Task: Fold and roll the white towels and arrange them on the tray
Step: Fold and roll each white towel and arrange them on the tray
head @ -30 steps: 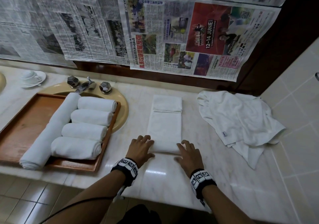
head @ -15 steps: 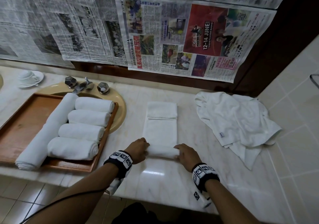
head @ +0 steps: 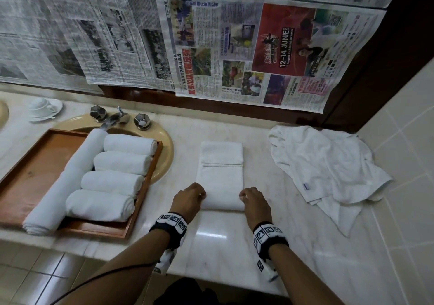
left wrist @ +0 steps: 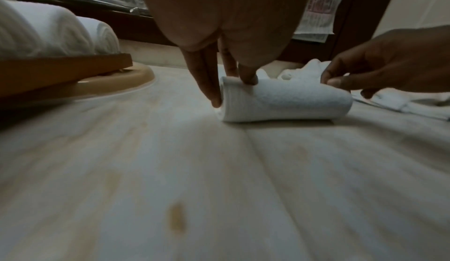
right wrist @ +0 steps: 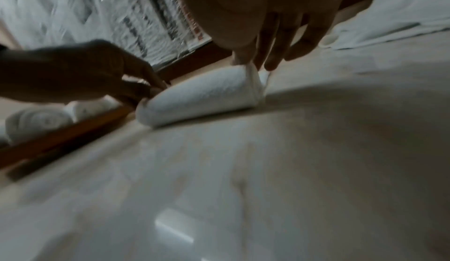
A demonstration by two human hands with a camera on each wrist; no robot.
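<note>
While head view looks down on marble counter (head: 211,241), folded towel (head: 222,180) lies centre, near end rolled; left hand (head: 189,199) at its 9 o'clock, right hand (head: 254,202) at 3 o'clock. Tray (head: 35,171) with rolled towels (head: 112,180) at 9 o'clock. Left wrist view: fingertips (left wrist: 248,78) curl onto roll end. Right wrist view: fingers (right wrist: 243,57) pinch roll's other end.

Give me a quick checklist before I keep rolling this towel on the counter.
1. Left hand on the roll's left end: ok.
2. Right hand on its right end: ok.
3. Towel strip ahead flat and straight: ok.
4. Roll ends even: cannot tell, hands cover them.
5. Counter path ahead free of the crumpled towel: ok.
6. Tray has bare space left: ok.
</note>
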